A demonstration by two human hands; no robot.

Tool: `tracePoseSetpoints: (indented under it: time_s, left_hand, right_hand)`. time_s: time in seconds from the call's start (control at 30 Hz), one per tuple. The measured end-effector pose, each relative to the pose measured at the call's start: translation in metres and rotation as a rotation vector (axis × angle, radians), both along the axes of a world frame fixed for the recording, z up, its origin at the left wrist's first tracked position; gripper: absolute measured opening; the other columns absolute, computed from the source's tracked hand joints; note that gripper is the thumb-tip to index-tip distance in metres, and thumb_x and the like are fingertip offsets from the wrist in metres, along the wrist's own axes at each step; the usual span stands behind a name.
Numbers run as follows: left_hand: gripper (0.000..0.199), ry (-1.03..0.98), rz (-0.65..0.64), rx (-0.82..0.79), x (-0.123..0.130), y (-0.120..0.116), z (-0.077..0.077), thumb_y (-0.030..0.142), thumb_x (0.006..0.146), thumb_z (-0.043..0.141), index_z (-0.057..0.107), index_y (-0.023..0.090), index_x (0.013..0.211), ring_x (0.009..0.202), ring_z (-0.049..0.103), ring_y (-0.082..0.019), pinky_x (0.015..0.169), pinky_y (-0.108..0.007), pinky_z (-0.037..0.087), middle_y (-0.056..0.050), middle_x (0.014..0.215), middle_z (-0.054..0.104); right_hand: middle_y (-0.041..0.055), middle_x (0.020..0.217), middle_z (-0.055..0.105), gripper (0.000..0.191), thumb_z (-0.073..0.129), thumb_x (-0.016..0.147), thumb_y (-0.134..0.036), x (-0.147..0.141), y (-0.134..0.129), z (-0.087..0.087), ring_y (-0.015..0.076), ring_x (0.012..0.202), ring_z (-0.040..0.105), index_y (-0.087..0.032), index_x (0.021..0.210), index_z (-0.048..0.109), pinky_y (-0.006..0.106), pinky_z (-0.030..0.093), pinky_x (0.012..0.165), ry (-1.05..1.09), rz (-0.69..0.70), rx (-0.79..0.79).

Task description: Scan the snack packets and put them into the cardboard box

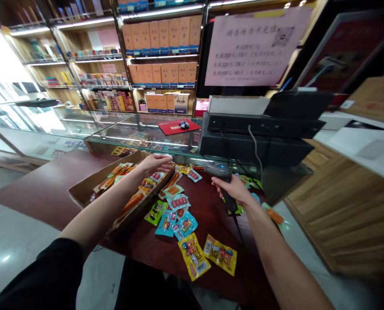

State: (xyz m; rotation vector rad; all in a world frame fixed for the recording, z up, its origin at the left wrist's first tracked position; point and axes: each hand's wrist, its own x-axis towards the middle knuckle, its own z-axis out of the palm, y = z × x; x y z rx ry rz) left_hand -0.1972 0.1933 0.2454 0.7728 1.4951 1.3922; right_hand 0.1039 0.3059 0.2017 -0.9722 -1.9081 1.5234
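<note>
My right hand is wrapped around the handle of a black barcode scanner, which has a small blue light on its head and a cable hanging down. My left hand reaches over the far right part of a cardboard box, fingers stretched out to the right and nothing seen in them. Packaged sausages and other snack packs lie inside the box. Between the hands, several snack packets lie on the dark red tabletop: blue packets, a green packet and two yellow packets near the front edge.
A glass display counter runs behind the table, with a red mouse pad and a mouse on it. The back of a black checkout machine stands at the right. More packets lie beyond my right forearm. Stocked shelves line the wall.
</note>
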Motion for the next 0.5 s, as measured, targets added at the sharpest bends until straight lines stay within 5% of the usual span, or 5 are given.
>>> tracePoseSetpoints:
  time_s: [0.17,0.37,0.5]
  left_hand:
    - [0.037,0.166,-0.217,-0.083,0.058,0.055,-0.029,0.034,0.063,0.085,0.07,0.013,0.089,0.074,0.071,-0.02,0.067,-0.03,0.058,-0.01,0.085,0.074]
    - [0.03,1.079,-0.273,-0.142,0.084,0.086,-0.06,0.039,0.064,0.081,0.072,0.018,0.083,0.092,0.067,-0.028,0.08,-0.031,0.049,-0.011,0.086,0.072]
    - [0.042,1.438,-0.324,-0.186,0.096,0.09,-0.069,0.048,0.072,0.073,0.072,0.016,0.099,0.103,0.063,-0.033,0.086,-0.034,0.047,-0.018,0.107,0.067]
  right_hand:
    - [-0.0006,0.052,0.057,0.043,0.074,0.071,-0.055,0.021,-0.003,-0.002,0.0105,0.039,0.052,-0.013,0.078,0.066,0.022,0.043,0.038,0.053,-0.07,-0.052]
    - [0.0029,0.064,0.065,0.04,0.074,0.073,-0.05,0.037,-0.006,-0.01,0.0093,0.043,0.051,-0.015,0.089,0.068,0.022,0.045,0.039,0.095,-0.107,-0.068]
    - [0.0018,0.059,0.063,0.038,0.073,0.073,-0.05,0.034,-0.006,-0.013,0.0091,0.042,0.051,-0.014,0.08,0.065,0.021,0.045,0.038,0.068,-0.084,-0.045]
